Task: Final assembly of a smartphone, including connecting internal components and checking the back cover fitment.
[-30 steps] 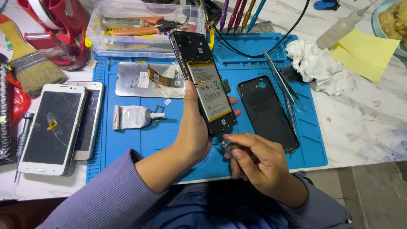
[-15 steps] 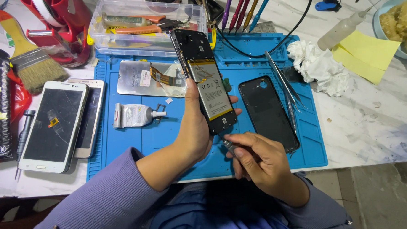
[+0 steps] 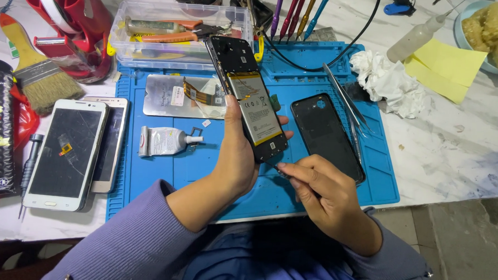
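All positions are given relative to the blue mat (image 3: 166,177).

Off the mat's left edge: a brush (image 3: 39,71), then two white phones (image 3: 70,153) lying stacked, screens up. On the mat's left part: a glue tube (image 3: 165,141), and behind it a metal plate (image 3: 180,95) with a flex cable.

Left hand (image 3: 236,157): closed around the lower half of the open phone (image 3: 247,98), thumb along its left edge, fingertips wrapping the right edge. The phone is held above the mat's centre, back cover off, battery facing the camera.

Right hand (image 3: 318,196): fingers pinched together on a thin tool (image 3: 281,171) whose tip meets the phone's bottom edge. The kind of tool cannot be determined.

Change over the last second: minimal. The phone keeps the same tilt, and the tool tip remains at the bottom edge. Judgement: work on the bottom edge is ongoing, with no part freed yet.

Orientation: the phone's long axis runs from near-right to far-left. The camera end points away, toward the clear box (image 3: 177,34); the bottom end points at the person.

Right of the phone: a black back cover (image 3: 327,134) flat on the mat, then tweezers (image 3: 345,102), then crumpled tissue (image 3: 389,83) at the mat's right edge.
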